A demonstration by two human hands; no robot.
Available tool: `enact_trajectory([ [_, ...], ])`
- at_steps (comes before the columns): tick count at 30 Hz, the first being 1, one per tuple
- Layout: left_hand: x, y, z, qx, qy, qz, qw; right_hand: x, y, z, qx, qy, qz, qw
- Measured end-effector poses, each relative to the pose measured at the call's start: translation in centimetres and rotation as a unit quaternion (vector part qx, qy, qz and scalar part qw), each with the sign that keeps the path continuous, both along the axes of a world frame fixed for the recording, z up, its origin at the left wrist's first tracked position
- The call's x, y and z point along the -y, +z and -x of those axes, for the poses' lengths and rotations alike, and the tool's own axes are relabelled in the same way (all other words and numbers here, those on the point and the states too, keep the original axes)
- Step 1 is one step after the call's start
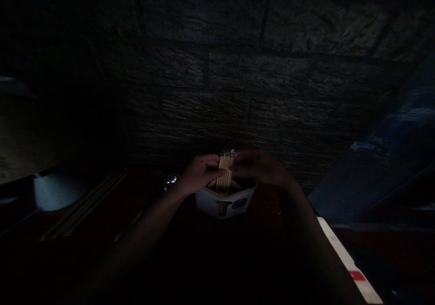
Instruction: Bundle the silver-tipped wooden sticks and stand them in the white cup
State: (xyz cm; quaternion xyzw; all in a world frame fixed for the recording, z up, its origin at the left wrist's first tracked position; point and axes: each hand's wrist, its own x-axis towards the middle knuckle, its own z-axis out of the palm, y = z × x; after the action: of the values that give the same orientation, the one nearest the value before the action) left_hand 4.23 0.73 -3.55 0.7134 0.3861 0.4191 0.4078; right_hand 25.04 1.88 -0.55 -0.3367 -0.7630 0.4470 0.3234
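Observation:
In the dim head view, a bundle of pale wooden sticks, looking like chopsticks [224, 173], stands nearly upright in a white box-like holder [208, 202] with a cut-out in its front. My left hand [201, 174] closes on the bundle from the left, its thumb across the front of the sticks. From the right, my right hand [258, 165] has its fingers closed at the upper end of the bundle. Shiny clear plastic [228, 152] covers the tops of the sticks between my hands. The right fingertips are partly lost in shadow.
Behind the holder rises a rough block wall [234, 74]. Left of my left wrist is a shiny round object [171, 181]. Long thin sticks [91, 200] lie farther left near a pale cup-like object [56, 191]. A pale strip with a red mark [340, 246] lies right of my right forearm.

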Motion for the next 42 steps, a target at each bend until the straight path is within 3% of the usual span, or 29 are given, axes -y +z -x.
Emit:
enact_trajectory([
  [16, 0.1, 0.2, 0.0, -0.003, 0.011, 0.013, 1.0, 0.2, 0.0, 0.2, 0.05, 0.003, -0.035, 0.998],
  [27, 0.0, 0.5, 0.2, -0.003, -0.008, 0.016, 1.0, -0.1, -0.4, 0.2, 0.028, 0.001, -0.02, 0.999],
  [42, 0.2, 1.7, 1.1, -0.009, 0.049, 0.022, 0.999, 0.1, -0.1, 0.2, 0.023, 0.016, -0.005, 1.0],
])
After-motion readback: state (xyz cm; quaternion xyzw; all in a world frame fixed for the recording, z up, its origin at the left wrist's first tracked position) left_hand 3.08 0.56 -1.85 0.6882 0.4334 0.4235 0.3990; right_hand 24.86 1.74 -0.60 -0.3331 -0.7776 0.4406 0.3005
